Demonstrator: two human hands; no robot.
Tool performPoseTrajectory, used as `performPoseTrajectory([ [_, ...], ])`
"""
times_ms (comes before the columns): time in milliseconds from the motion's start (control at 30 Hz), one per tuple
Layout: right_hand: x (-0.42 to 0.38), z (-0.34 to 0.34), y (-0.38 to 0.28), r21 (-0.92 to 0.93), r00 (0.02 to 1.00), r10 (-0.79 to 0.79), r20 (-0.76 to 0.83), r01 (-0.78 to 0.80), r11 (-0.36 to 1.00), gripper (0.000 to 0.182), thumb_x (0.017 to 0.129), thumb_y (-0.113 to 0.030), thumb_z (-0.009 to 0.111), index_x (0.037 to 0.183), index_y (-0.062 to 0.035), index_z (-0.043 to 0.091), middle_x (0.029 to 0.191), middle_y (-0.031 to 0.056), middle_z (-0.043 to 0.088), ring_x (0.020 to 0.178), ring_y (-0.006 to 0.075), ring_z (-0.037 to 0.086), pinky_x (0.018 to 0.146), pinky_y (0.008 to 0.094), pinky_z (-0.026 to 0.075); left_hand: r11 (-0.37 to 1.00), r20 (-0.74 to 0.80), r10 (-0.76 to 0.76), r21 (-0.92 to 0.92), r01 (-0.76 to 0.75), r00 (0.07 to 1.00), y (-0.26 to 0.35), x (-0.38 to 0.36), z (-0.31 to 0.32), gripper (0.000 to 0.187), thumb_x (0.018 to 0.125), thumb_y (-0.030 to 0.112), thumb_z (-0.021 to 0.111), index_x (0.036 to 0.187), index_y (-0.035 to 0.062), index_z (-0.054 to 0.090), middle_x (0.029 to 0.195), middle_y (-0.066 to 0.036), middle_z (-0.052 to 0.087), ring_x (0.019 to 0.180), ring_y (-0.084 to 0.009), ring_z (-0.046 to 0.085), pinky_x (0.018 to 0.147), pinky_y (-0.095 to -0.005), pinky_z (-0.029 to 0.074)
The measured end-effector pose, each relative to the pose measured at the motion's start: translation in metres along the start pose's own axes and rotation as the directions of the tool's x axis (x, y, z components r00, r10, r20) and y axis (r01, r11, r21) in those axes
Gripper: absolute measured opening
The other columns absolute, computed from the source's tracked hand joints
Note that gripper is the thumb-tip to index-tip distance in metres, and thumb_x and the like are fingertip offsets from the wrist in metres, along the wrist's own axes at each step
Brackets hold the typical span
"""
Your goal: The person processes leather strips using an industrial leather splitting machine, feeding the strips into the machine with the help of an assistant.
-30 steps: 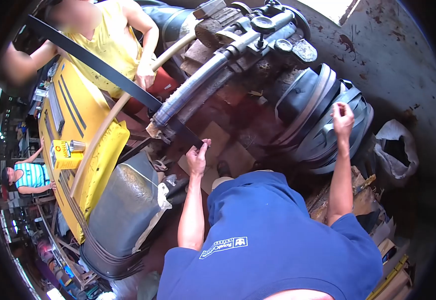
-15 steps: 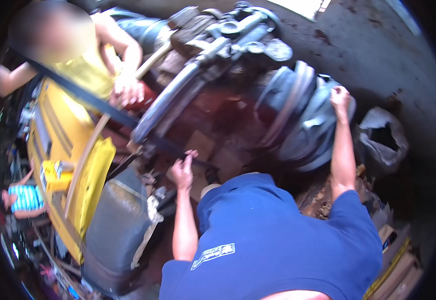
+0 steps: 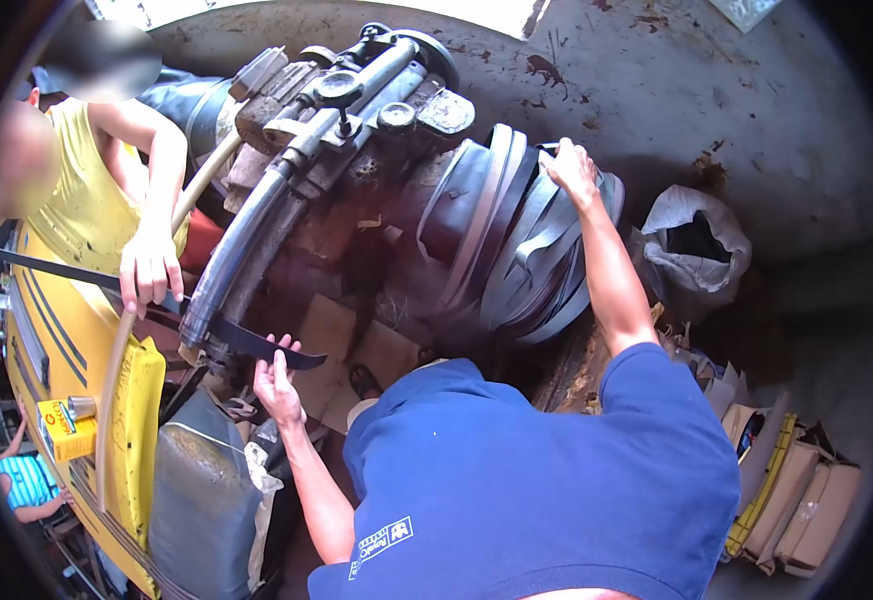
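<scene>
My left hand (image 3: 280, 388) is at the free end of a black strip (image 3: 247, 340), its fingertips closed over the lower edge. The strip runs left under the curved metal arm of a machine (image 3: 247, 235). My right hand (image 3: 574, 172) grips the upper edge of a bundle of looped grey strips (image 3: 542, 250), which hangs round a drum-like form. Across from me, a co-worker in a yellow top (image 3: 92, 190) has one hand (image 3: 152, 268) on the black strip.
A yellow surface (image 3: 57, 330) at left bears a yellow box (image 3: 65, 428). Near it are a grey padded seat (image 3: 202, 480) and another person (image 3: 32, 482). An open white sack (image 3: 702, 240) and cardboard boxes (image 3: 807, 500) are at right.
The view has shifted right and sharpened, so the scene sits farther left. My right hand remains at the grey strips. The co-worker's hand has come down onto the black strip.
</scene>
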State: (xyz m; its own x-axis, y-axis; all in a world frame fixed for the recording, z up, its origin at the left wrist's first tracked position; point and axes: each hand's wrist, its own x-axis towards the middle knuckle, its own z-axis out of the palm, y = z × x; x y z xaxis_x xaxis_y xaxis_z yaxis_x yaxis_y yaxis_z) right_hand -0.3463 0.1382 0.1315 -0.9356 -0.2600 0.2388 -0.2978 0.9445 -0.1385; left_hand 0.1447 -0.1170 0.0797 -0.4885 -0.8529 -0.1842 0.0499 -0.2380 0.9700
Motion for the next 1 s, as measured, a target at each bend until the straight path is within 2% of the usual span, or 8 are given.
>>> performPoseTrajectory([
  [67,-0.034,-0.015,-0.025,0.121,0.953,-0.276,0.124,0.262,0.958,0.027,0.079,-0.03,0.066,0.085,-0.0038,0.064,0.089,0.0154,0.064,0.09,0.0336,0.062,0.078,0.0428,0.05,0.999,0.007,-0.018,0.028,0.018,1.0,-0.009,0.007,-0.009,0.035,0.097,0.011,0.046,0.128,-0.005,0.047,0.118,-0.019,0.06,0.105,-0.0264,0.062,0.091,-0.0351,0.05],
  [100,-0.056,-0.01,-0.032,0.089,0.828,-0.553,0.093,0.546,0.833,0.022,0.078,-0.025,0.065,0.083,-0.0039,0.064,0.085,0.0152,0.062,0.086,0.0334,0.061,0.076,0.0431,0.05,1.0,0.002,-0.024,0.02,0.024,1.0,-0.011,0.008,-0.01,0.035,0.097,0.011,0.046,0.128,-0.0049,0.047,0.118,-0.019,0.06,0.105,-0.0263,0.062,0.092,-0.0351,0.049],
  [167,-0.113,-0.022,-0.058,0.275,0.564,-0.792,0.235,0.743,0.611,0.015,0.073,-0.018,0.062,0.075,-0.0042,0.066,0.08,0.0175,0.064,0.077,0.0344,0.066,0.068,0.0434,0.054,0.999,-0.007,-0.037,0.003,0.037,0.999,-0.014,0.011,-0.009,0.035,0.097,0.012,0.047,0.128,-0.0049,0.047,0.118,-0.019,0.06,0.105,-0.0262,0.062,0.092,-0.0352,0.049],
  [267,-0.195,0.034,-0.048,0.36,0.237,-0.877,0.418,0.843,0.399,0.011,0.069,-0.016,0.061,0.068,-0.0064,0.065,0.079,0.0121,0.066,0.079,0.0311,0.066,0.067,0.0416,0.054,0.998,-0.017,-0.058,-0.019,0.057,0.998,-0.006,0.012,-0.004,0.034,0.097,0.011,0.046,0.127,-0.0061,0.047,0.118,-0.018,0.061,0.105,-0.0266,0.063,0.093,-0.0351,0.049],
  [367,-0.232,0.085,-0.026,0.263,0.083,-0.856,0.51,0.933,0.247,0.012,0.072,-0.023,0.06,0.071,-0.0125,0.065,0.084,0.0009,0.06,0.093,0.0209,0.051,0.078,0.0353,0.04,0.999,-0.035,-0.033,-0.021,0.033,0.999,-0.001,0.011,0.0,0.032,0.098,0.01,0.046,0.124,-0.0069,0.048,0.117,-0.018,0.061,0.104,-0.0262,0.063,0.091,-0.0347,0.05],
  [500,-0.239,0.107,-0.011,-0.043,0.156,-0.78,0.607,0.986,0.164,0.016,0.073,-0.028,0.059,0.076,-0.0175,0.072,0.093,0.0015,0.061,0.101,0.0212,0.046,0.081,0.036,0.035,1.0,-0.049,-0.014,0.02,0.015,0.999,0.01,0.01,0.0,0.026,0.097,0.009,0.046,0.116,-0.0075,0.052,0.115,-0.018,0.062,0.102,-0.0252,0.063,0.089,-0.0336,0.052],
  [767,-0.235,0.101,-0.014,-0.007,0.167,-0.808,0.566,0.98,0.197,0.015,0.073,-0.027,0.06,0.073,-0.0159,0.071,0.098,0.0027,0.057,0.102,0.0215,0.046,0.082,0.0364,0.035,0.998,-0.041,0.06,0.02,-0.06,0.997,0.007,0.016,-0.003,0.019,0.097,0.01,0.048,0.104,-0.0065,0.054,0.114,-0.018,0.064,0.1,-0.0236,0.064,0.088,-0.031,0.051],
  [1000,-0.268,0.157,-0.003,0.208,-0.091,-0.789,0.607,0.977,0.048,0.015,0.077,-0.026,0.057,0.077,-0.0183,0.071,0.097,0.0006,0.061,0.107,0.0229,0.046,0.088,0.0391,0.035,0.999,-0.112,0.054,-0.002,-0.054,0.992,0.014,0.023,0.008,0.02,0.096,0.008,0.049,0.108,-0.0064,0.055,0.108,-0.017,0.065,0.096,-0.0212,0.065,0.086,-0.0303,0.052],
])
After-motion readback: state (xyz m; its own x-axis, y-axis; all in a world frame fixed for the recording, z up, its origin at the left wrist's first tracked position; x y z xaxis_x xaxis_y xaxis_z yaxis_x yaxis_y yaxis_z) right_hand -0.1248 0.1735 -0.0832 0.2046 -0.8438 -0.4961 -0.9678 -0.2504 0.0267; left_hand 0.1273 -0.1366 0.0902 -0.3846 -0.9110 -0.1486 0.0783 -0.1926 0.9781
